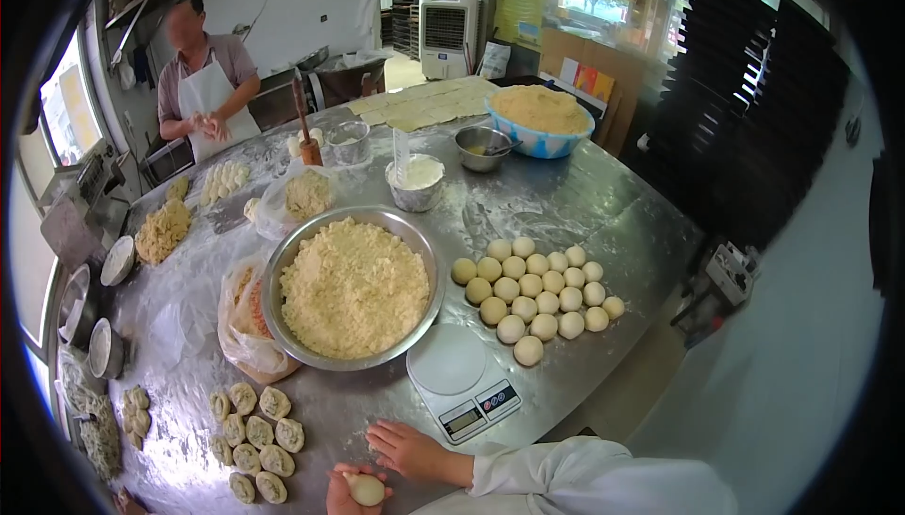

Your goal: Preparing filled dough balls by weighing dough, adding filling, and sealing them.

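Observation:
In my left hand (348, 492), at the bottom edge, rests a pale ball of dough (367, 489). My right hand (409, 450) lies palm down over the floured steel tabletop with nothing visible in it, just above and right of the left one. Flattened dough pieces (259, 432) sit in rows to the left. Beyond the hands stands a large steel bowl (437, 289) full of crumbly pale filling (353, 289). A white digital kitchen scale (447, 359) with a bare platform is right of it. Many round dough balls (544, 283) are grouped farther right.
Plastic bags (247, 324) touch the bowl's left side. Behind are a tub of flour (417, 193) with a scoop, a small steel bowl (481, 151), a blue-and-white basin (544, 144) and a dough sheet (424, 101). A co-worker (208, 84) in an apron stands across the table.

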`<control>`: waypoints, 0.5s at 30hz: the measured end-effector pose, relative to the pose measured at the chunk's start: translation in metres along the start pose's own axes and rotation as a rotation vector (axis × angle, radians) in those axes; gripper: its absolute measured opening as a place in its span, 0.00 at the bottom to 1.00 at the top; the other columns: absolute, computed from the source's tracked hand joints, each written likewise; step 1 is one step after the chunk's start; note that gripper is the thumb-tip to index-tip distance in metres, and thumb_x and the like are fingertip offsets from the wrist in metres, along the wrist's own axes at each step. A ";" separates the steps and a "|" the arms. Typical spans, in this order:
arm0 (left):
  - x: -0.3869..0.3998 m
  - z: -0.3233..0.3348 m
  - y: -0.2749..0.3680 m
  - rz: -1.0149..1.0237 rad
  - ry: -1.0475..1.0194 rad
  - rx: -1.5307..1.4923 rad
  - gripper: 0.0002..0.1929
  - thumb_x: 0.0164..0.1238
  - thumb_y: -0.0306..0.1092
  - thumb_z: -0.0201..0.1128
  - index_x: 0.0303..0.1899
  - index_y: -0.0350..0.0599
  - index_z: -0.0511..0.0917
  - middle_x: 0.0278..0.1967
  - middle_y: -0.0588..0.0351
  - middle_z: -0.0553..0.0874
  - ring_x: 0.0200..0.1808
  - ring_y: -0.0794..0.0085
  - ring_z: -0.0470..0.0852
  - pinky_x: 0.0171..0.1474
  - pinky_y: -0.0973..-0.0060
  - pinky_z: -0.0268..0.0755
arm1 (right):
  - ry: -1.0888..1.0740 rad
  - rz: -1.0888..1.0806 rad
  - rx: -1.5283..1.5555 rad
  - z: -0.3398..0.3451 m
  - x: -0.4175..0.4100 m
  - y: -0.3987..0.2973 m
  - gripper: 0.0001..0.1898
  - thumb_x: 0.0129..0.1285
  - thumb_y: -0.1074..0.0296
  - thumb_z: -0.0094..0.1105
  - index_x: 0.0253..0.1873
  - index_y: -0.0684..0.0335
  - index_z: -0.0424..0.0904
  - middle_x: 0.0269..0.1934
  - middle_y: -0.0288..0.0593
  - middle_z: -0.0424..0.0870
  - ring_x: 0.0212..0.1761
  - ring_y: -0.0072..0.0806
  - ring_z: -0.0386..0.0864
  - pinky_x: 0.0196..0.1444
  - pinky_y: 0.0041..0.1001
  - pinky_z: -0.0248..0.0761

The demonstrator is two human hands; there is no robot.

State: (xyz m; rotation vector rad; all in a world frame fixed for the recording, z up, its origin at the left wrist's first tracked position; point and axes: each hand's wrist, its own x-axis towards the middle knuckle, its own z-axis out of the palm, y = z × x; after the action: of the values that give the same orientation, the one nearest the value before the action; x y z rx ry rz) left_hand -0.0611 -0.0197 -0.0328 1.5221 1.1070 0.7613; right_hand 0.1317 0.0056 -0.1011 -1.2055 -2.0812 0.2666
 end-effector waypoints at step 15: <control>0.065 0.011 0.047 -0.010 0.590 -0.751 0.27 0.76 0.61 0.37 0.35 0.46 0.71 0.32 0.57 0.76 0.45 0.66 0.78 0.56 0.64 0.70 | -0.045 0.090 0.586 -0.065 0.061 -0.055 0.40 0.64 0.46 0.60 0.68 0.72 0.57 0.62 0.61 0.68 0.65 0.53 0.67 0.66 0.41 0.61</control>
State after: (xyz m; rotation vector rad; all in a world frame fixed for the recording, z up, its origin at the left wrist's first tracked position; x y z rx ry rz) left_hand -0.0149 0.0355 0.0047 0.6631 1.0547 1.4765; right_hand 0.1181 0.0155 0.0022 -0.9328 -1.7971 0.8830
